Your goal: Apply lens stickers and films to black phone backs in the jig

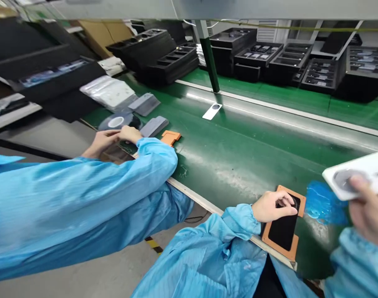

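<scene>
A white phone back cover [375, 169] with a grey round camera area is held up at the right edge by my right hand [367, 203], its fingers pressed on the cover. My left hand [274, 205] is over an orange fixture [282, 248] at the bench edge. Its thumb and fingers are bent towards each other, close above a black phone-shaped panel [282, 227] lying in the fixture. Whatever is between those fingertips is too small to make out. Crumpled blue film [324, 203] lies right of the fixture.
To my left, a co-worker's hands [113, 140] are beside a tape roll [116, 122]. Another orange fixture [171, 138] and grey stacks [154, 125] are near them. A white cover [212, 111] lies on the green bench [238, 153]. Black trays [260, 54] line the back, beyond a post [210, 62].
</scene>
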The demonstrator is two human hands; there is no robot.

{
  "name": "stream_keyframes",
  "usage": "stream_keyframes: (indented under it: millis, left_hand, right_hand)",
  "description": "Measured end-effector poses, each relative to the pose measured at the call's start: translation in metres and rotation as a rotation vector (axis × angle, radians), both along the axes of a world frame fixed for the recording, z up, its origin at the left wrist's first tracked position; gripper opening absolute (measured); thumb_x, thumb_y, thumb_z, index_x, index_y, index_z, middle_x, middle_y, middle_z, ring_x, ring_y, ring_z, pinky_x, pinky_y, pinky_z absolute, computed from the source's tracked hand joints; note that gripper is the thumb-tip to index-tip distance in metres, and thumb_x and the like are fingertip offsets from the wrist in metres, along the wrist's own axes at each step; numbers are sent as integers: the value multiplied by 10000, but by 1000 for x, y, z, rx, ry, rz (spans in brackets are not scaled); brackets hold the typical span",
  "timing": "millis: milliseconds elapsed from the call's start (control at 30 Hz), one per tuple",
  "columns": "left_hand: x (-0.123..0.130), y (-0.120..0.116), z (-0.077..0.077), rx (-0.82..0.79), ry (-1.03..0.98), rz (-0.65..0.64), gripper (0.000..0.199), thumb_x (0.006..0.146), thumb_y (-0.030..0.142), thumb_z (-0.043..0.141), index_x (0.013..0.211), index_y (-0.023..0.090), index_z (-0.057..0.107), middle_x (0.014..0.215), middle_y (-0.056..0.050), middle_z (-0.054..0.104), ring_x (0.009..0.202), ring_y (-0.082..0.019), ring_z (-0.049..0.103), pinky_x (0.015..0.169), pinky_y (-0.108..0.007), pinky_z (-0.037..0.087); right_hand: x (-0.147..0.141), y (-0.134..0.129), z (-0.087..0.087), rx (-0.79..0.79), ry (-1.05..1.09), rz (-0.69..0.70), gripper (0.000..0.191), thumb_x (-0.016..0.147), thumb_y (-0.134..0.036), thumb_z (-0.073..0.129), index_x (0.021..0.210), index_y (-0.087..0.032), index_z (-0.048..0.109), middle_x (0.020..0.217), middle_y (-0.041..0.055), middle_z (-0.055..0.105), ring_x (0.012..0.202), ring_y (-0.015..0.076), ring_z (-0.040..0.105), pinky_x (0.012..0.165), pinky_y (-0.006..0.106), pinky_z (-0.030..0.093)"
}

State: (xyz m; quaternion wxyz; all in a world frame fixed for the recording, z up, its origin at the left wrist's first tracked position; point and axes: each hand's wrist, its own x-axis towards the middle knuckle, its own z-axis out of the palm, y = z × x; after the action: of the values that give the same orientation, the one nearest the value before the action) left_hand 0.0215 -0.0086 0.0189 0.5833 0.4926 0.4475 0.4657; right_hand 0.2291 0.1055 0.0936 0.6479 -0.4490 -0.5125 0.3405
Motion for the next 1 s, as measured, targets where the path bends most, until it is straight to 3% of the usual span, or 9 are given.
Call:
stream_keyframes:
  millis: [67,167,300,367,500,567,667,833,1000]
  left_hand:
    - [-5,-3,1,3,54,18,315,835,411,818,987,159,707,899,-62,761,838,-170,703,868,-303,559]
    - [-13,-11,-3,11,225,31,246,881,368,757,1017,169,710,936,-52,776,878,-172,722,884,-294,566]
    - [-25,-20,-21,35,390,72,185,924,344,670,851,175,687,846,-27,749,824,-164,690,839,-280,543]
    - [-30,-22,-31,40,432,91,249,925,342,652,740,176,646,739,-12,701,747,-155,644,786,-277,516]
    - [-29,-14,-44,46,528,88,316,905,373,694,671,180,605,630,17,625,636,-128,568,671,-248,463]
    - [-25,-5,-47,43,573,68,343,905,388,715,661,180,593,598,32,592,594,-112,544,628,-233,447]
    - [-17,10,-47,39,648,93,353,927,404,704,683,178,585,619,33,562,609,-117,545,656,-244,478]
    - [3,10,-28,257,826,162,470,790,446,863,1102,156,664,1159,-125,627,1201,-315,594,1061,-511,518]
    - [30,-16,-17,770,887,-300,523,892,559,757,1247,187,658,1335,-145,640,1473,-385,460,1254,-619,364]
  right_hand:
    - [-7,44,27,99,13,62,393,830,-329,843,1217,-349,775,1469,41,666,1403,383,590,1150,592,508]
    - [-20,65,24,-60,-157,375,432,1042,-541,483,1276,-266,719,1315,143,746,1190,349,740,932,562,634]
    - [-48,0,-32,-137,-371,470,398,1003,-539,579,1071,-182,741,841,110,803,693,254,780,624,393,645]
    - [-53,-48,-55,-145,-472,545,306,971,-494,651,956,-206,755,801,62,794,699,228,773,628,344,636]
    - [-23,-108,-68,-116,-687,716,196,1015,-368,613,1107,-282,763,1069,47,806,978,232,782,857,361,647]
    - [1,-110,-74,-90,-758,649,212,1036,-357,581,1168,-300,737,1143,52,791,1040,243,769,918,391,640]
    - [33,-95,-97,-68,-832,268,333,1011,-440,616,1281,-256,678,1295,134,728,1216,335,699,1051,557,577]
    - [57,-76,-145,-103,-1058,-216,998,900,-697,657,1591,-41,361,1590,404,371,1505,566,355,1067,845,374]
    - [52,-50,-160,-86,-1173,-287,1019,946,-717,566,1620,-2,296,1629,417,300,1543,539,309,1137,780,349]
